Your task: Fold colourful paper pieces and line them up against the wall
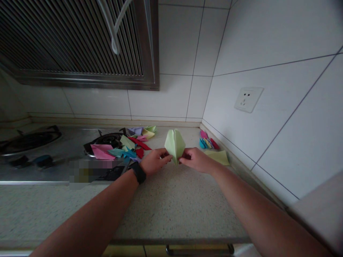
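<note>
A folded piece of pale green paper [174,142] stands upright above the counter, wide in the middle, with a crease down its centre and a narrow lower end. My left hand [155,161], with a dark watch on its wrist, pinches it low on the left side. Opposite, my right hand [195,159] grips its lower right edge between thumb and fingers. Just beyond my right hand lies a flat yellow-green sheet [218,157]. Folded coloured papers, among them a pink one [102,151] and a blue one [129,153], are heaped to the left of my left hand.
A gas stove [61,171] with burners is at the left, partly under the papers. Small folded papers [205,142] sit by the right wall. A range hood [80,80] hangs above, and a socket [249,100] is on the tiled wall. The counter [177,207] ends above a drawer handle.
</note>
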`<state>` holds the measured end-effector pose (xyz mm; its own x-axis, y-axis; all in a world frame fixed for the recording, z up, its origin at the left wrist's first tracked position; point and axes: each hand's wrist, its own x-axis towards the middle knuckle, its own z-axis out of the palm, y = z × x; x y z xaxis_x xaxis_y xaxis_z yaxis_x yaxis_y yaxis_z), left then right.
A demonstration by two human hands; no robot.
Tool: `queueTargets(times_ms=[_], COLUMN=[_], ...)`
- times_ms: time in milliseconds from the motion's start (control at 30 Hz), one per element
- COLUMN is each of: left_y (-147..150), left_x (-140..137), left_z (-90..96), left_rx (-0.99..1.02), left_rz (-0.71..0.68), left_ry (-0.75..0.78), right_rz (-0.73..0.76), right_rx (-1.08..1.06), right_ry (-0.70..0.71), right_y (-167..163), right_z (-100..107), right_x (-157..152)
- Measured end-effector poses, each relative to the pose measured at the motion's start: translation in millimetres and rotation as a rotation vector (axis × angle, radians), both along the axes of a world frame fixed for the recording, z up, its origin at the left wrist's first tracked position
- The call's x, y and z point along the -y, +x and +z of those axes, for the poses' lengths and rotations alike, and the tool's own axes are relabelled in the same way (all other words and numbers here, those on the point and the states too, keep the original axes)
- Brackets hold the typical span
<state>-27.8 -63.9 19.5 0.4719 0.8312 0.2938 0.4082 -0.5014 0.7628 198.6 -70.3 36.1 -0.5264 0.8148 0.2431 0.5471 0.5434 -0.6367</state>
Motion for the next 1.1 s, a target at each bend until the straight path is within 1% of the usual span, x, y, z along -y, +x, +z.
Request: queueTargets(times_ms=[433,633,800,1100], left_y=[0.5,1.0,0.6,0.2], left_x=[3.8,5.7,7.5,6.6], left_z=[2.2,4.8,7.2,5.5], left_rx=[-0.049,-0.102,-0.118,-0.139], left_rz=[-0.035,-0.043,-0.070,-0.069], left_ry=[-0.026,-0.001,-0.003,0.025], right_rz=[0.007,0.045,0.041,0.038], right_rx=[0.008,0.004,0.020,0.021], right_ry=[0.016,0.036,0.052,0.053], right_y=[-0.5,-2.5,-3.2,-3.0], right_z=[1.8,5.4,5.8,3.9], right_x=[1.2,4.9,4.9,3.6])
